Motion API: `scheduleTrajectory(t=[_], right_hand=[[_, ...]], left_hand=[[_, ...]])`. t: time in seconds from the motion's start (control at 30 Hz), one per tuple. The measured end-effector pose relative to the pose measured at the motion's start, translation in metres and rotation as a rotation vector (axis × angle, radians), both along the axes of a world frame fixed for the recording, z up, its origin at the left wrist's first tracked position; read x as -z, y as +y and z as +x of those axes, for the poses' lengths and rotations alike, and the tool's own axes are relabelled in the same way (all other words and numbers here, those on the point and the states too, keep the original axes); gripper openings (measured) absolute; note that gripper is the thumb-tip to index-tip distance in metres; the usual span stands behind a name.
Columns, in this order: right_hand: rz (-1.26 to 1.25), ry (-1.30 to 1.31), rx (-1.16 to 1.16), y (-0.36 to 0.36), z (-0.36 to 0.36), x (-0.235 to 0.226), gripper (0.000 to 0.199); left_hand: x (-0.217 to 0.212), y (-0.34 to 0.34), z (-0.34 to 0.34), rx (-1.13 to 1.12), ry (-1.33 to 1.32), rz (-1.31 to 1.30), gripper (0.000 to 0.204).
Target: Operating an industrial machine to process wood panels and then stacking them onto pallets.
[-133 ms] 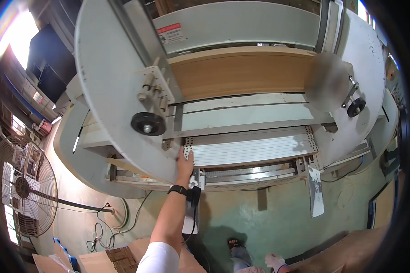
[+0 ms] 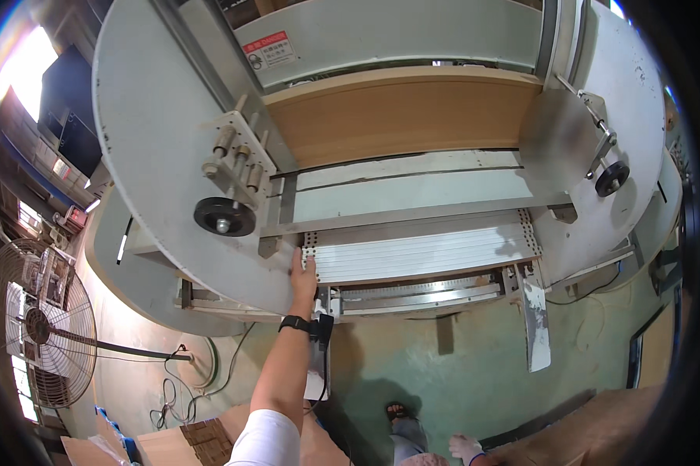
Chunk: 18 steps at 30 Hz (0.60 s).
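My left hand (image 2: 303,277) reaches forward, a dark band on its wrist, to the left end of a white slatted panel (image 2: 420,252). Its fingers are stretched out and apart against the panel's end, beside the big pale round side plate (image 2: 156,155); part of the fingers is hard to make out. Below the panel runs a metal rail with a ruler-like scale (image 2: 420,296). Low in the view hangs my right hand (image 2: 465,447), in a light glove with a blue cuff. Its fingers look loosely apart, with nothing visible in them.
A crossbar (image 2: 412,220) spans the machine above the panel, with a black handwheel (image 2: 224,217) at left and another black wheel (image 2: 612,179) at right. A floor fan (image 2: 39,322), loose cables (image 2: 187,400) and cardboard (image 2: 163,448) are at lower left. A metal leg (image 2: 536,326) juts out at right.
The view has shifted slightly, so the machine's left side sits further left in the picture. My left hand stays at the panel's left end; my right hand still hangs low.
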State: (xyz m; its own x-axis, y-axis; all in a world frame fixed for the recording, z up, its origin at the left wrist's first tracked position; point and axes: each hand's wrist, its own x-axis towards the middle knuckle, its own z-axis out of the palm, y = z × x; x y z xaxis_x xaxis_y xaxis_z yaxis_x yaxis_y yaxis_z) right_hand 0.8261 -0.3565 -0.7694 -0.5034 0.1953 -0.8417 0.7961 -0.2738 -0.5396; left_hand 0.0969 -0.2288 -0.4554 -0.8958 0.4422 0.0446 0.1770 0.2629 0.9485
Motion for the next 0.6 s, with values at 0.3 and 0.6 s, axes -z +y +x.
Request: scheduleTrajectory(t=[0.3,0.6], right_hand=[[0.327,0.041,-0.499,0.006,-0.057,-0.056,0.017],[0.183,-0.25,-0.083,0.061,-0.169,-0.287,0.034]], left_hand=[[-0.028,-0.019,0.018,0.107,-0.289,0.156,0.04],[-0.088,0.013,0.054,0.588,0.826,-0.559,0.095]])
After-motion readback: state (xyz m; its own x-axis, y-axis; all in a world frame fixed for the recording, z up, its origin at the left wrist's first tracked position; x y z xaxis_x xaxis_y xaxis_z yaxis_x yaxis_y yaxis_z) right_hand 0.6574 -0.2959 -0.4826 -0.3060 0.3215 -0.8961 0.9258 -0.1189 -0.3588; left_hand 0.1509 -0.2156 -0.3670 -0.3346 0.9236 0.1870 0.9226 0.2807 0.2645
